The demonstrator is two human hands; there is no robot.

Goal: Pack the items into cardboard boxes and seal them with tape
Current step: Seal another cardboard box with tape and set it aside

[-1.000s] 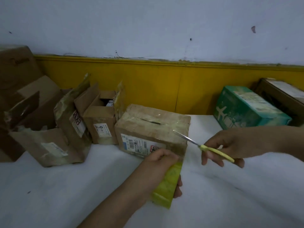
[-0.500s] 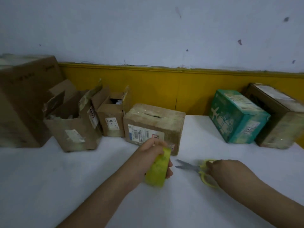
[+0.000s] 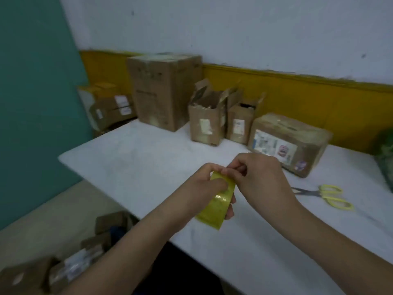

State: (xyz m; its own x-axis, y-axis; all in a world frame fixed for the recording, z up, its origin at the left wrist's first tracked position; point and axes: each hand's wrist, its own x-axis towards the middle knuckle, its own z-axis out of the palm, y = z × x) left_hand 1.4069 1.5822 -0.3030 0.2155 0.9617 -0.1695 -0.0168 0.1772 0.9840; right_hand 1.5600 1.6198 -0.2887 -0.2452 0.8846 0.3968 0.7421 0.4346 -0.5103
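Note:
My left hand (image 3: 204, 188) grips a yellow roll of tape (image 3: 217, 206) above the white table (image 3: 136, 167). Fingertips of my right hand (image 3: 259, 179) pinch at the roll's top edge. A taped cardboard box (image 3: 289, 143) with labels lies just behind my hands. The yellow-handled scissors (image 3: 325, 195) lie on the table to the right, free of both hands. Two small open boxes (image 3: 207, 122) (image 3: 241, 122) stand behind, flaps up.
A tall sealed carton (image 3: 163, 90) stands at the table's back left, with more boxes (image 3: 108, 107) beyond it. A green box (image 3: 386, 154) shows at the right edge. Several parcels (image 3: 70, 267) lie on the floor at lower left. The teal wall (image 3: 32, 92) stands on the left.
My right hand let go of the scissors, which now lie on the table, and came to the tape roll. The view swung left, showing the table's left edge and the floor.

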